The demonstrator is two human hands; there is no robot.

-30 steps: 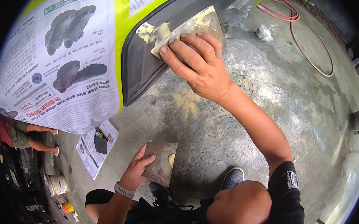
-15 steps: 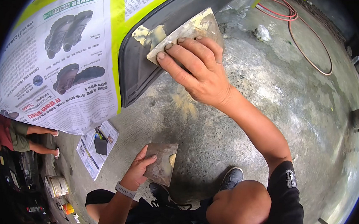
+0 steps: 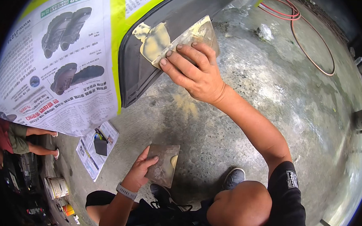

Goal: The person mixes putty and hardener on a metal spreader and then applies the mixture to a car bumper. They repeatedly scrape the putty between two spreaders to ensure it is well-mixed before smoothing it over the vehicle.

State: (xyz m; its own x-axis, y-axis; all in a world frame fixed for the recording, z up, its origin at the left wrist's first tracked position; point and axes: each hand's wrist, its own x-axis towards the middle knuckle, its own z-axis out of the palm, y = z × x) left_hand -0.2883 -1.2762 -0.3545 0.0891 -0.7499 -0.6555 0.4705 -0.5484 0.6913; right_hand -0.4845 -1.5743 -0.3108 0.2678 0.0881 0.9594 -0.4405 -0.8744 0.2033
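My right hand (image 3: pixel 197 75) presses a wide, stained putty spreader (image 3: pixel 205 32) against the dark grey panel (image 3: pixel 129 77), fingers spread across its face. Cream smears mark the spreader's upper part. Just left of its edge, a thin patch of cream putty (image 3: pixel 156 42) covers the panel, with grey showing through. Lower down, my left hand (image 3: pixel 137 172) grips a second flat spreader (image 3: pixel 161 169), thumb on top. A small dab of cream putty (image 3: pixel 173 161) lies near that plate's right edge.
Newspaper (image 3: pixel 79 107) and yellow-green tape (image 3: pixel 115 48) border the panel. On the floor lie folded newspaper (image 3: pixel 90 157) with a dark item (image 3: pixel 100 147), and a red hose (image 3: pixel 314 69). A can (image 3: pixel 57 187) stands lower left, near another person's legs (image 3: pixel 38 146).
My right hand and its spreader have moved slightly right and down along the panel, exposing a larger spread of cream putty. My left hand stays nearly still.
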